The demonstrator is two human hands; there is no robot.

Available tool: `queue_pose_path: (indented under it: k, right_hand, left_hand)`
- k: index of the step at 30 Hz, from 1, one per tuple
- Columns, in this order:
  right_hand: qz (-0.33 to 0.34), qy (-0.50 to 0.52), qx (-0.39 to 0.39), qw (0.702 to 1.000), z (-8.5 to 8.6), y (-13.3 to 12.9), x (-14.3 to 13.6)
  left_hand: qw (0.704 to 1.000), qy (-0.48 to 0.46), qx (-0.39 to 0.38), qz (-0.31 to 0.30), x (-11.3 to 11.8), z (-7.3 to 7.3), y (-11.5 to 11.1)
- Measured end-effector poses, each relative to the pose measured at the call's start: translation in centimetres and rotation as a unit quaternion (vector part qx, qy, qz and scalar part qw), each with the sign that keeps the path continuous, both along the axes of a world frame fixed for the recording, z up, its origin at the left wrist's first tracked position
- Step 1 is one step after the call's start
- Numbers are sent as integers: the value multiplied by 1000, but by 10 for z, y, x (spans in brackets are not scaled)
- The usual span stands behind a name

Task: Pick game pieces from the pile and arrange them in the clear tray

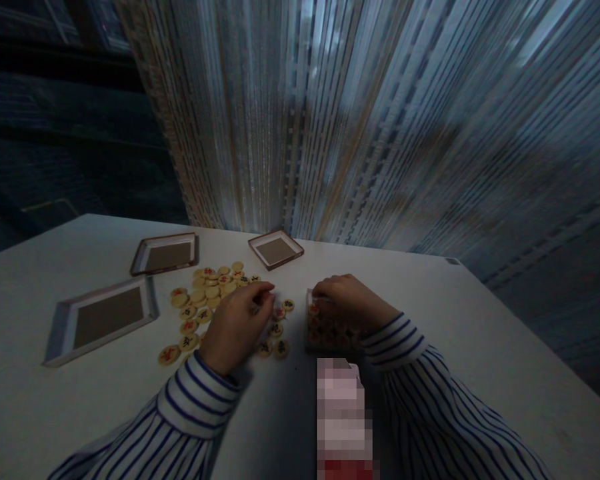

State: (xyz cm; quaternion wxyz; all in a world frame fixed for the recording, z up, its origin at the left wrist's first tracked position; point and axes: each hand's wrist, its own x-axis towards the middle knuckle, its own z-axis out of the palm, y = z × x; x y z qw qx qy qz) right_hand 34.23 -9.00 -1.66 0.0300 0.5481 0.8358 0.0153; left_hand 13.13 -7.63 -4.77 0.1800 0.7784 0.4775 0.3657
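Observation:
Round wooden Chinese chess pieces (213, 292) with red or black characters lie in a loose heap on the white table. Over the right side of that heap, my left hand (237, 327) has its thumb and fingers curled together; what is between them, if anything, is too dark to make out. A few pieces (281, 348) lie just right of this hand. My right hand (350, 303) reaches over a small box (307, 337) holding rows of chess pieces (329, 338). Its fingers bend down at the box's far left corner, and their tips are hidden.
Three shallow trays or lids stand behind and left of the pieces: a large one (50, 337), a brown-rimmed one (196, 250) and a smaller one (260, 257). A string curtain (290, 133) hangs behind the table (480, 373). A pixelated patch covers the front middle.

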Motion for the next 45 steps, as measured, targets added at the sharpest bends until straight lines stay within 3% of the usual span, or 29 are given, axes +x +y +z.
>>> queue_pose_path:
  k: [7,21,32,45]
  right_hand:
    - [2,15,59,998,11,-5,-6]
    - [4,34,85,996,13,-10,-12]
    - [19,30,89,995,11,-12,-16]
    - [21,35,85,996,12,-12,-17]
  left_hand:
    - [999,2,12,32,-11,4,7]
    - [983,163,78,-36,9,-14,-6]
    - [976,212,37,25,21,-16,-12]
    - [970,227,64,57,26,-16,-13]
